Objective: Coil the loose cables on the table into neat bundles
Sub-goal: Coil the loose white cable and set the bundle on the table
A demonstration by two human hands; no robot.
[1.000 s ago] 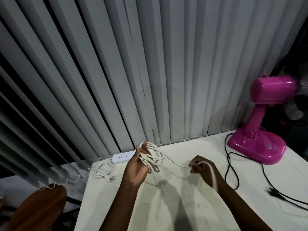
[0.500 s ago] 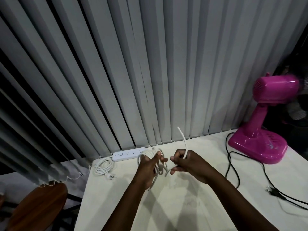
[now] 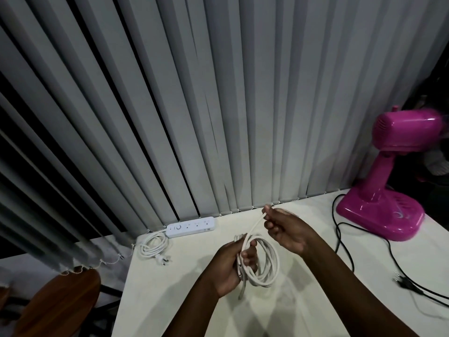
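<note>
2 bare forearms, left grip (image 3: 233, 263) and right grip (image 3: 289, 229) ungloved, no sleeves visible

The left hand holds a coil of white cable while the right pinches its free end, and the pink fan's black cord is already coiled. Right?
Not quite. In the head view the black cord trails loose across the table; the rest holds.

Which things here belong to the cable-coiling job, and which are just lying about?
Part of the job:
- white cable, coiled in the left hand, its free end pinched by the right hand
- black cable, loose on the table
- power strip, its white cord already coiled

Just lying about:
- pink fan
- vertical blinds
- wooden chair
</note>
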